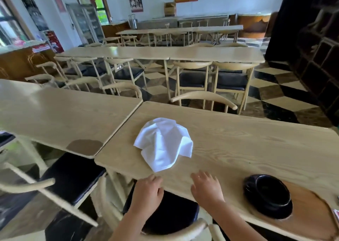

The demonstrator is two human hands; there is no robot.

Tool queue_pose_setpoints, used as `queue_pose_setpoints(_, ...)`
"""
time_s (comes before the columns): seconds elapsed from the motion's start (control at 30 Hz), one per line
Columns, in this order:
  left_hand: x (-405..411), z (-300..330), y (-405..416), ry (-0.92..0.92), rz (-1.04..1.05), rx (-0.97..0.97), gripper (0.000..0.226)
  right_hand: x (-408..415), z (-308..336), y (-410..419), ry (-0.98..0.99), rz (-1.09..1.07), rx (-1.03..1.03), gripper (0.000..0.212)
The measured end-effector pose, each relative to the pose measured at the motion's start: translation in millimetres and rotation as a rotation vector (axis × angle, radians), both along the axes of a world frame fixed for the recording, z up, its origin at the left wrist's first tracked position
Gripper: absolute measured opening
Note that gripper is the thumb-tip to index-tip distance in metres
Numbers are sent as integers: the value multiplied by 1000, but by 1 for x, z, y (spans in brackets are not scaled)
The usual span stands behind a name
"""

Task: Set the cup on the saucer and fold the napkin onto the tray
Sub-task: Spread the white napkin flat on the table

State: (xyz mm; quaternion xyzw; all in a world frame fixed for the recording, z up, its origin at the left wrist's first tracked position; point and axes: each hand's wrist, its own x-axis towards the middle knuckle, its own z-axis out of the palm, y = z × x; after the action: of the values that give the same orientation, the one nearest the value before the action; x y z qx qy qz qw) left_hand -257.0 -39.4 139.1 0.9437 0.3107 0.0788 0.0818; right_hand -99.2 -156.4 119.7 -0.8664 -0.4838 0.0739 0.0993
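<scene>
Beyond both hands (pixel 177 191), rumpled napkin (pixel 164 143)

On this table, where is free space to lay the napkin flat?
Free: the wide table surface between napkin and black cup, and the far strip behind the napkin. Crowded: the right corner, where the cup sits on the wooden tray, and the near edge by both hands.

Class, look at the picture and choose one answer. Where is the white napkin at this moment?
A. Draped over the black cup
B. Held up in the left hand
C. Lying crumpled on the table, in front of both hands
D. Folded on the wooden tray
C. The white napkin lies rumpled on the table, beyond the left hand and right hand, both of which are empty, and apart from the wooden tray.
</scene>
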Motion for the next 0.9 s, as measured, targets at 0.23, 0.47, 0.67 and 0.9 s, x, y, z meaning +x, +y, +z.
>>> queue_pose_setpoints(0.23, -55, 9, 60, 21, -22, 109, 35, -77, -1, 61, 10, -34, 12, 35)
queue_pose_setpoints(0.47, -47, -16, 110, 71, -54, 107, 43, -69, -13, 88, -13, -42, 6, 42)
queue_pose_setpoints(0.67, -10, -67, 146, 167, -78, -47, 47, -38, -40, 130, -11, 18, -64, 49)
queue_pose_setpoints(0.9, 33, -99, 174, 371, -160, -171, 52, -9, -88, 174, 35, 69, -176, 63)
